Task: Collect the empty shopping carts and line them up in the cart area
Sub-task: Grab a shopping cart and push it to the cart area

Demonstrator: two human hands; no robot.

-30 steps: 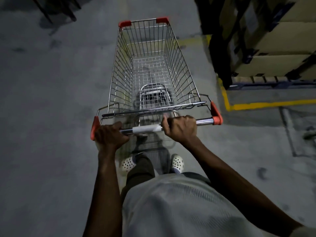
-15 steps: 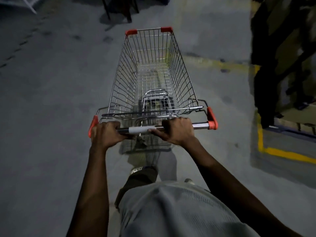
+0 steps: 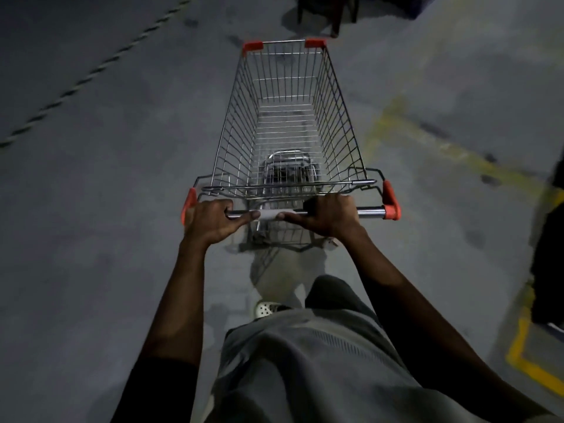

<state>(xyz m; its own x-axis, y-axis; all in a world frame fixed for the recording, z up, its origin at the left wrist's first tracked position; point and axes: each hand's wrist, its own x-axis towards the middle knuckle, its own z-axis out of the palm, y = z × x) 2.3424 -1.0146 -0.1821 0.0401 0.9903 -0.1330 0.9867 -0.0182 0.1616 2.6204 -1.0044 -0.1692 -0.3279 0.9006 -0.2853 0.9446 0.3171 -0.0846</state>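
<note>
Grey concrete floor fills the head view, dim and scuffed, with a worn yellow line running diagonally on the right and a brighter yellow corner near the lower right edge. A dark, blurred mass stands at the right border, and dark legs of some stand show at the top.

On the floor in the middle of the view stands the shopping cart, its wire basket pointing away from the person. The basket holds no goods; only the folded wire seat flap lies against its near end. Red caps mark the far corners and red end pieces close the handle bar.

The left hand grips the bar near its left end, fingers curled over the top, thumb lying along the bar toward the centre. The right hand grips the bar right of centre, fingers wrapped over it, thumb pointing inward. The two thumbs almost meet on a pale sleeve around the bar.

Below, a grey shirt and one white perforated shoe show.
</note>
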